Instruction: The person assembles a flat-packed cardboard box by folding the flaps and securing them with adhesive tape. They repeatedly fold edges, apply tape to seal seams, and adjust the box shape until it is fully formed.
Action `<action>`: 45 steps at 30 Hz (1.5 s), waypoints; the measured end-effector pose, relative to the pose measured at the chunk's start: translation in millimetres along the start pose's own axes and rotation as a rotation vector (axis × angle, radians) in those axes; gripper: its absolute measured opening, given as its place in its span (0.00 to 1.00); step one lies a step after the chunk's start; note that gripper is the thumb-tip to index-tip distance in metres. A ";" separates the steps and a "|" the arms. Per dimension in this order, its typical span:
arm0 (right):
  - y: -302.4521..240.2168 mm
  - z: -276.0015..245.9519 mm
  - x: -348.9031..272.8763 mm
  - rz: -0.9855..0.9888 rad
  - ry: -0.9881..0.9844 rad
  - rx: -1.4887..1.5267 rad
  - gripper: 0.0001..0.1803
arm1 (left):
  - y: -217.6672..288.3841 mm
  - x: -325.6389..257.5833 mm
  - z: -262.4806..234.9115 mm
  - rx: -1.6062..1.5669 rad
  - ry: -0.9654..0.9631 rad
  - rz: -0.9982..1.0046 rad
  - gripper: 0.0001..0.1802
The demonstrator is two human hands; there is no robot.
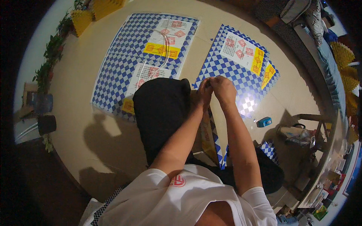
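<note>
My left hand (204, 92) and my right hand (225, 90) meet in front of me, fingers closed and nearly touching. They pinch the far end of a folded checkered sheet (219, 130), which stands on edge between my forearms. One face of it is plain tan; its borders show blue-and-white checks and its left side some yellow. The exact spot under my fingertips is hidden. Just beyond my hands lies a stack of flat blue-and-white checkered sheets (211, 62) with white and yellow printed panels.
Clear plastic covers a larger checkered stack (117, 52) at the far left. A small blue object (264, 122) sits on the floor to the right, near a wooden stool (313, 117) and a bag (296, 133). Potted plants (51, 56) line the left wall.
</note>
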State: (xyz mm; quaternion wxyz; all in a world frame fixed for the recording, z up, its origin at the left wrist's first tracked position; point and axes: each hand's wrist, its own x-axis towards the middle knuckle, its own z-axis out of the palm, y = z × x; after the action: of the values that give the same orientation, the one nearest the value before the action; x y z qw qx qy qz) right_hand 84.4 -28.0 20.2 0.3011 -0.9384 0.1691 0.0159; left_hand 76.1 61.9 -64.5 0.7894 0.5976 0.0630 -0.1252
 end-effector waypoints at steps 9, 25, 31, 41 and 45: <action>29.2 29.8 17.1 0.111 -0.129 0.442 0.15 | -18.2 10.5 -8.9 -0.123 -0.016 0.203 0.24; 39.9 58.5 -4.9 0.330 -0.251 1.092 0.13 | -14.8 14.5 -7.7 0.203 0.049 0.101 0.21; 58.9 49.5 -53.7 0.193 -0.278 1.058 0.11 | -19.9 20.9 -2.8 0.140 0.125 0.203 0.18; 50.8 37.0 -9.5 0.139 -0.239 0.908 0.11 | -5.9 21.9 -4.7 -0.229 0.042 -0.034 0.21; 29.5 22.8 18.5 -0.025 -0.198 0.529 0.15 | -27.4 37.5 -17.7 -0.120 0.060 0.098 0.16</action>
State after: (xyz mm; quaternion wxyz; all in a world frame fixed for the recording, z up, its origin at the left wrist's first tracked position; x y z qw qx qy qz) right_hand 93.8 -43.2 -17.4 0.5506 -0.8232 0.1254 0.0591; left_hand 105.5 67.4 -104.1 0.8268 0.5551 0.0644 -0.0644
